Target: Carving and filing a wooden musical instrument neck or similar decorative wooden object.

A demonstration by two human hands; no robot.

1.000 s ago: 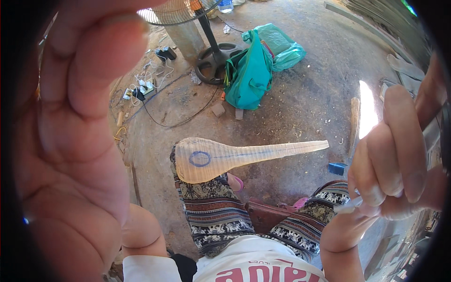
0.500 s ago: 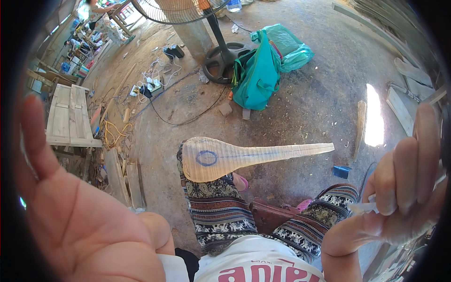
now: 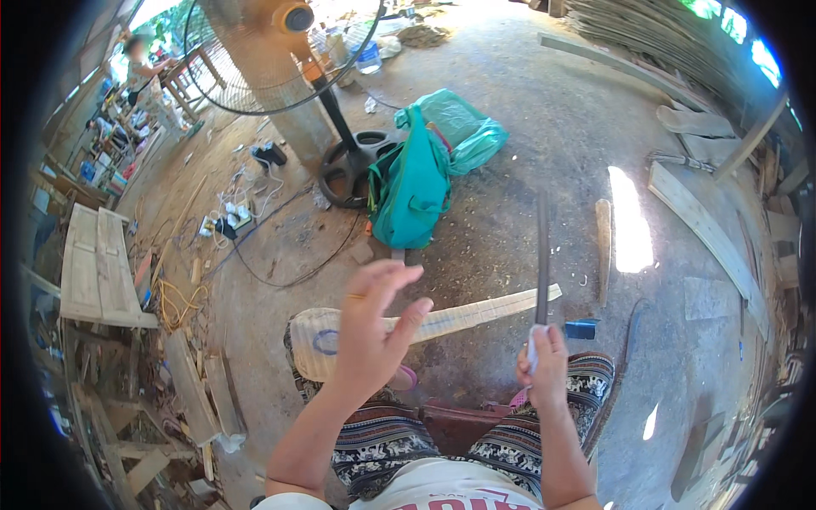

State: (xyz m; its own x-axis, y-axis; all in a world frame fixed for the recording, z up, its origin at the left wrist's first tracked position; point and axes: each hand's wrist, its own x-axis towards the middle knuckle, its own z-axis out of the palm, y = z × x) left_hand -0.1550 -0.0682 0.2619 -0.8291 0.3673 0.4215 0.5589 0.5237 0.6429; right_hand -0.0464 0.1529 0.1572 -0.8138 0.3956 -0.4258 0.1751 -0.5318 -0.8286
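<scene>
White shirt: your own, at the lower edge, with red lettering across its front.
Patterned trousers: banded, over both your thighs; a reddish-brown board shows between them.
Right hand: your fingers are wrapped round the pale lower end of a long, dark bar, which points away from you.
Left hand: empty, fingers loosely spread and thumb apart, in front of the wooden piece; you cannot tell from here whether it touches.
Wooden piece: its broad, rounded end lies by your left thigh and its tapering neck runs to your right; a blue ring is drawn on the broad end, partly hidden by your left hand. The bar crosses before the neck's narrow tip; contact is unclear.
Floor to your right: a small blue object beyond your right knee, then a stick beside a bright patch of light.
Floor to your left: a tangled yellow cord near pale wooden panels.
Teal bag: ahead of you, against a green plastic bag and beside the black base of a standing fan.
Far left: another person, near a wooden frame.
Far right: stacked thin boards.
</scene>
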